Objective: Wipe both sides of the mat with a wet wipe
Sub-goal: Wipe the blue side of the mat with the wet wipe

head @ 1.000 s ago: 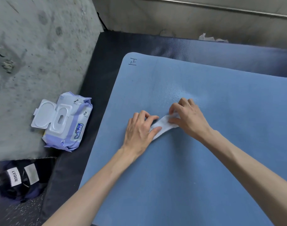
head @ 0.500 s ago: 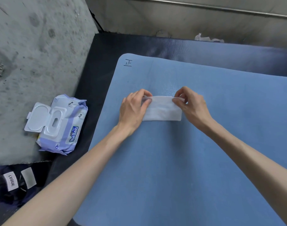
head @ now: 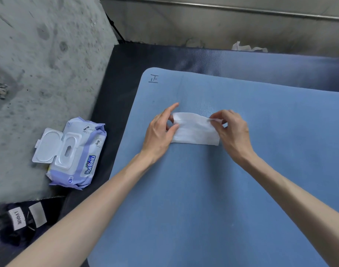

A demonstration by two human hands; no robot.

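A white wet wipe (head: 195,130), folded into a long band, is held stretched over a light blue mat (head: 203,189) whose near-left rounded corner carries a small hand-drawn mark (head: 153,78). The left hand (head: 161,135) pinches the wipe's left end between thumb and curled fingers, its index finger pointing out straight; the right hand (head: 232,132) pinches the right end at the upper edge with thumb and fingertips. The wipe's lower edge lies on or just above the mat, which of the two cannot be told. The blue mat lies on a darker, navy mat (head: 184,58) that shows along its far and left sides. To the left, a pack of wet wipes (head: 78,157) rests with its white flip lid (head: 47,145) open, partly on grey concrete floor (head: 39,74) and partly on the dark mat's edge. A dark cloth item with white labels (head: 20,222) lies at the lower left. A crumpled white scrap (head: 247,47) sits at the far edge by the wall.
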